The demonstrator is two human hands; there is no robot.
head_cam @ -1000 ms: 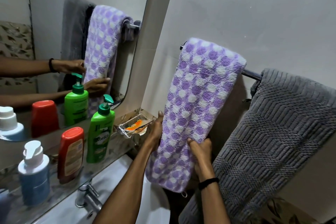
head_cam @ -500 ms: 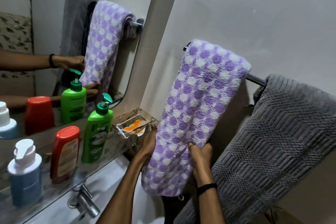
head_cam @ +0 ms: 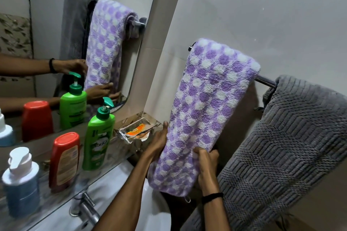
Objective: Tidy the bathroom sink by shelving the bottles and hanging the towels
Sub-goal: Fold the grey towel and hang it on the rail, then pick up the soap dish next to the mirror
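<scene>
A purple-and-white dotted towel (head_cam: 204, 103) hangs over the metal towel bar (head_cam: 264, 81) on the right wall. My left hand (head_cam: 158, 141) holds its lower left edge and my right hand (head_cam: 206, 161) grips its lower right edge. A grey ribbed towel (head_cam: 285, 142) hangs on the same bar to the right. On the glass shelf (head_cam: 116, 148) stand a green pump bottle (head_cam: 98, 137), a red bottle (head_cam: 63, 161) and a blue bottle with a white cap (head_cam: 20, 184).
A clear soap dish (head_cam: 136, 131) with an orange wrapper sits at the shelf's right end. The mirror (head_cam: 75, 24) above reflects towels, bottles and arms. Below the shelf are the tap (head_cam: 85, 208) and white sink (head_cam: 122, 202).
Both hands stay on the purple towel's lower part. My view has shifted slightly, so the shelf and towels sit a little differently in frame.
</scene>
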